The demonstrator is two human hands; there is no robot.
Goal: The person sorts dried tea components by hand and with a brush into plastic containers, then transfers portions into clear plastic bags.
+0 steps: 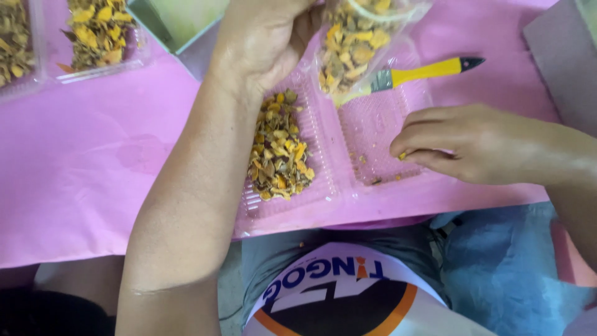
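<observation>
My left hand (264, 43) is raised at the top centre, gripping the mouth of a clear plastic bag (354, 43) filled with dried yellow-orange pieces. Below it lies an open clear clamshell tray (329, 186); its left half holds a heap of the same dried pieces (278, 152), its right half only a few crumbs. My right hand (460, 140) rests over the tray's right half, fingertips pinched on a small yellow piece (402, 155).
A yellow-handled brush (423, 71) lies beyond the tray on the pink sheet (81, 162). Two more clear trays of dried pieces (99, 31) sit at the top left. A green box (180, 22) stands at the top, a grey board (559, 56) at the right.
</observation>
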